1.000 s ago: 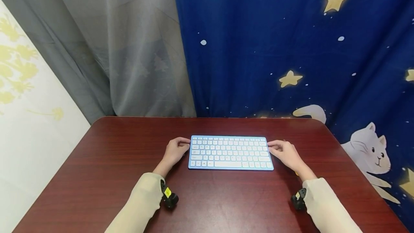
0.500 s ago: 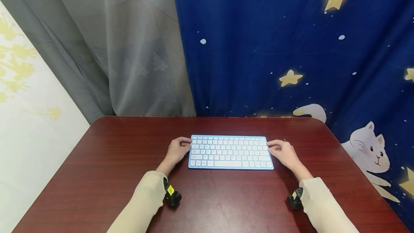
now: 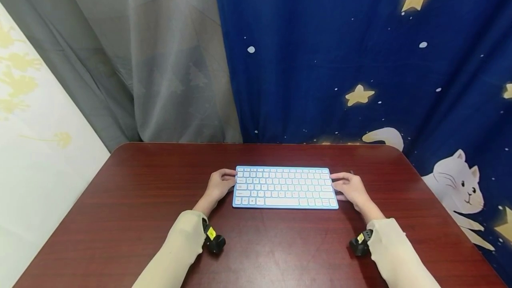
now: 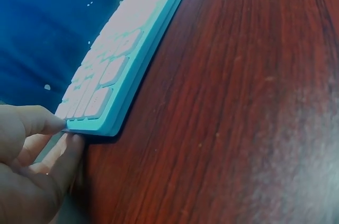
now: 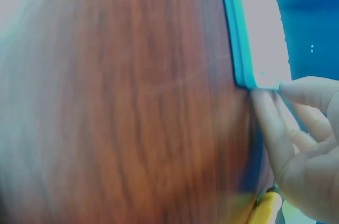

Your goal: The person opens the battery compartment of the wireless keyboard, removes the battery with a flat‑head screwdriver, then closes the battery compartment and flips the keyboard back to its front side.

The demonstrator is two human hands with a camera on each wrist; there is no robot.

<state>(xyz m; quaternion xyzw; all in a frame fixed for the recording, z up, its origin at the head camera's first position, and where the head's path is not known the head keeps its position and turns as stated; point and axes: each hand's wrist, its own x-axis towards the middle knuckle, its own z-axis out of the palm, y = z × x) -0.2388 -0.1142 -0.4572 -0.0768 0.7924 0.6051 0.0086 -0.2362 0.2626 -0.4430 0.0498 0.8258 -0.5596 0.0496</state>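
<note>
A slim keyboard [image 3: 285, 188], light blue with white keys, lies near the middle of the dark red-brown table [image 3: 256, 243]. My left hand [image 3: 218, 186] is at its left short edge; in the left wrist view, a bent finger and the thumb meet the blue rim near the corner. At the opposite short edge my right hand [image 3: 352, 189] holds the rim between fingertips and thumb, seen close in the right wrist view. Part of a yellow object [image 5: 266, 208] with a dark band shows below the right hand there; the rest is hidden.
Behind the table hang a grey curtain [image 3: 180, 66] and a dark blue curtain [image 3: 296, 66] with stars and a white cat. A white wall covering [image 3: 44, 177] with yellow flowers stands at the left. Black wrist cameras sit below both sleeves.
The right wrist has shifted slightly left, and a lower finger or thumb of the right hand now shows beside the keyboard's edge. The left wrist moved slightly right, then settled. The keyboard stays nearly in place.
</note>
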